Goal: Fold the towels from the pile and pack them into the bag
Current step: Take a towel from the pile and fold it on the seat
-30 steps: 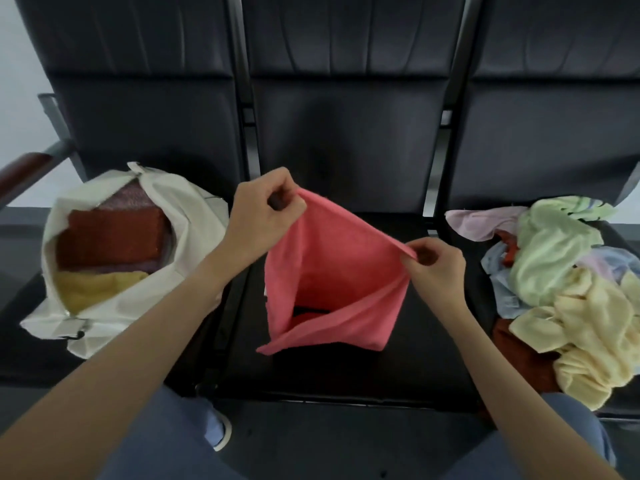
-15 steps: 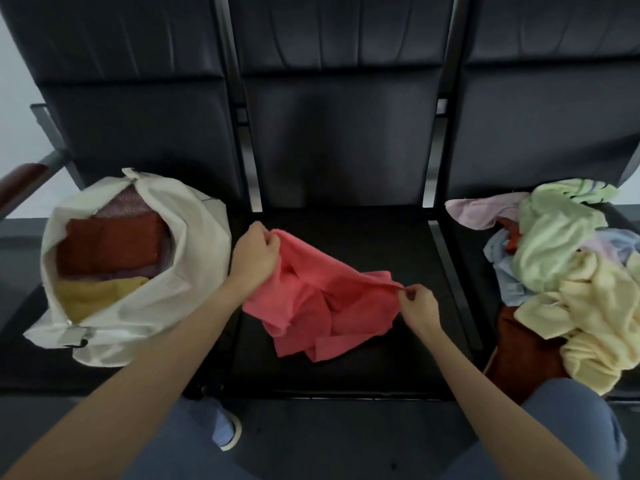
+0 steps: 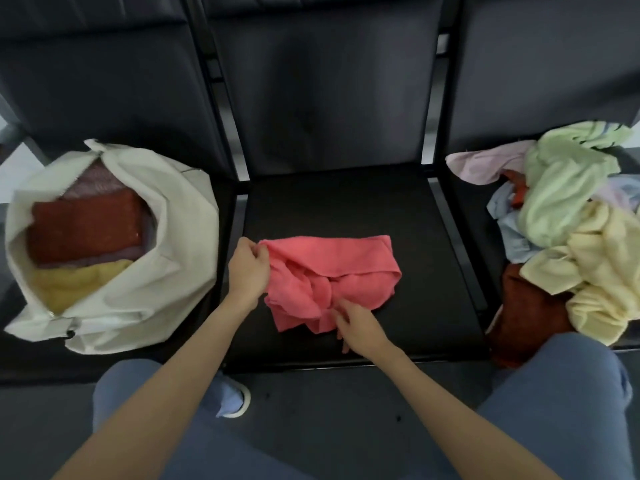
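A coral pink towel (image 3: 346, 261) lies crumpled on the middle black seat (image 3: 346, 202). My left hand (image 3: 247, 268) pinches its far left corner. My right hand (image 3: 358, 323) rests at the towel's near edge, fingers curled into the cloth. On the left seat stands an open cream cloth bag (image 3: 166, 244) holding folded red, purple and yellow towels. The pile of loose towels (image 3: 571, 220), in green, yellow, pink, blue and dark red, lies on the right seat.
Three black seats with tall backrests stand in a row with metal frames between them. A dark red towel (image 3: 526, 313) hangs over the right seat's front edge. My knees in blue trousers and a shoe (image 3: 230, 398) show below, over dark floor.
The pink towel has come down from the air onto the middle seat. My right hand let go of its right corner and moved to the near edge; my left hand kept its corner.
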Action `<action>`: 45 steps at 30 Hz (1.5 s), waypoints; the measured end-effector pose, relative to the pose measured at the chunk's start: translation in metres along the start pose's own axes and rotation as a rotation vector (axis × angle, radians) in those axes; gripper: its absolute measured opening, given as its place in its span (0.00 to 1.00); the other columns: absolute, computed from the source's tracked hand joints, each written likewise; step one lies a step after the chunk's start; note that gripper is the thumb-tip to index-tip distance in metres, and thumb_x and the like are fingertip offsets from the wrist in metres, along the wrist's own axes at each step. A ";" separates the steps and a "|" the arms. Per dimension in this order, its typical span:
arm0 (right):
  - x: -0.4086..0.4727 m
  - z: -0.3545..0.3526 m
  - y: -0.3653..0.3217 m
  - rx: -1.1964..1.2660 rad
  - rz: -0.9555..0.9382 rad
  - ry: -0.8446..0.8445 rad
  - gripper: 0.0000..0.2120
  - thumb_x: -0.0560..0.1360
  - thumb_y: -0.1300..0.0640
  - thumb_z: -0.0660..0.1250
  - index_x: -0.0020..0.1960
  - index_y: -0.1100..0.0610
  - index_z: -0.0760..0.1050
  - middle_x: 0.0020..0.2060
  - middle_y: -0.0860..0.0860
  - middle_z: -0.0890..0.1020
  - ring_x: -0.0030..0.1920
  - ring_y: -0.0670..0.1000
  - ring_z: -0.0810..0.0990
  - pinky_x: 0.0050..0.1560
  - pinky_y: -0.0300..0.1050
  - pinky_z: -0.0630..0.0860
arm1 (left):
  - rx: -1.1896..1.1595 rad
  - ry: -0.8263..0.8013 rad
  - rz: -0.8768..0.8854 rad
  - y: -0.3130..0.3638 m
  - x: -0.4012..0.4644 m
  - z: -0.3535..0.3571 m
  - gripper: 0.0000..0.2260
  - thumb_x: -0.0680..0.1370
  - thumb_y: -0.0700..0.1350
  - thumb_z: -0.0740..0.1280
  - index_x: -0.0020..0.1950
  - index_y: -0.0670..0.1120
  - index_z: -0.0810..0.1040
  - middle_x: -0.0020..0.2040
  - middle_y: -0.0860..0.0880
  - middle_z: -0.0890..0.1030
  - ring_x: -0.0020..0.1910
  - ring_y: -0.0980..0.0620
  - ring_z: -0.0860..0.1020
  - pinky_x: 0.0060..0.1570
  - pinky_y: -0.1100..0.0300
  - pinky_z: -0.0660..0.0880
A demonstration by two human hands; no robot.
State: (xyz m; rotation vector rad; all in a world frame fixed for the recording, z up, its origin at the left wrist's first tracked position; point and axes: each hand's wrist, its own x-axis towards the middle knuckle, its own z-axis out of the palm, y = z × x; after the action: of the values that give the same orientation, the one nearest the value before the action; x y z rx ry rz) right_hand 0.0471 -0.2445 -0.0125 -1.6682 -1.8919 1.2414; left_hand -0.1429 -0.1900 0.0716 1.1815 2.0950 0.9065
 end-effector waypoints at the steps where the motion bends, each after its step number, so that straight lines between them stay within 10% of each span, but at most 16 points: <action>1: -0.001 0.002 -0.002 0.038 0.019 0.030 0.09 0.81 0.56 0.56 0.52 0.56 0.74 0.30 0.49 0.78 0.21 0.47 0.77 0.24 0.42 0.73 | -0.047 -0.007 -0.036 -0.003 0.000 0.002 0.07 0.82 0.45 0.58 0.47 0.44 0.68 0.40 0.50 0.71 0.42 0.51 0.73 0.45 0.49 0.77; 11: -0.030 0.003 0.003 0.367 0.223 0.529 0.19 0.75 0.52 0.70 0.29 0.62 0.78 0.24 0.50 0.80 0.26 0.44 0.77 0.31 0.32 0.71 | -0.234 -0.136 -0.354 0.006 -0.020 0.030 0.10 0.83 0.46 0.56 0.60 0.42 0.68 0.52 0.44 0.72 0.46 0.48 0.76 0.38 0.50 0.79; 17: -0.027 0.015 0.007 0.546 0.374 0.406 0.03 0.71 0.55 0.74 0.43 0.54 0.82 0.37 0.48 0.84 0.41 0.48 0.83 0.45 0.49 0.82 | -0.349 -0.273 -0.492 0.016 -0.029 0.047 0.19 0.84 0.46 0.55 0.74 0.44 0.61 0.59 0.44 0.72 0.38 0.51 0.75 0.30 0.54 0.77; 24: -0.037 0.025 -0.006 0.261 0.340 0.471 0.12 0.69 0.69 0.66 0.48 0.55 0.73 0.48 0.50 0.71 0.45 0.49 0.74 0.44 0.38 0.71 | -0.415 -0.303 -0.552 0.015 -0.032 0.056 0.18 0.84 0.50 0.54 0.73 0.46 0.63 0.62 0.42 0.74 0.38 0.49 0.77 0.36 0.49 0.78; 30: -0.028 0.040 -0.015 -0.155 0.033 0.606 0.30 0.60 0.51 0.80 0.57 0.58 0.72 0.52 0.56 0.68 0.49 0.54 0.70 0.47 0.44 0.73 | -0.433 -0.285 -0.577 0.018 -0.036 0.054 0.16 0.84 0.46 0.55 0.70 0.42 0.65 0.44 0.46 0.72 0.37 0.49 0.76 0.39 0.49 0.77; 34: -0.019 0.031 -0.025 -0.169 -0.060 0.623 0.15 0.65 0.59 0.76 0.46 0.59 0.74 0.42 0.54 0.74 0.40 0.53 0.73 0.42 0.47 0.75 | -0.438 -0.279 -0.587 0.020 -0.034 0.046 0.15 0.84 0.45 0.56 0.70 0.43 0.66 0.44 0.43 0.75 0.38 0.46 0.79 0.39 0.48 0.81; 45: -0.057 0.046 -0.030 0.706 0.298 0.374 0.02 0.74 0.64 0.70 0.44 0.60 0.82 0.37 0.52 0.83 0.38 0.45 0.81 0.44 0.39 0.79 | 0.582 -0.254 0.166 -0.009 0.013 0.021 0.09 0.74 0.42 0.67 0.51 0.39 0.75 0.47 0.43 0.79 0.46 0.43 0.78 0.38 0.54 0.69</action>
State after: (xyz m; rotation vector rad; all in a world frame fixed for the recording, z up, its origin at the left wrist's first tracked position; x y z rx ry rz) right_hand 0.0096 -0.3128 0.0017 -1.6425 -0.8591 1.3649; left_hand -0.1378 -0.1765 0.0498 1.6785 2.1289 0.1799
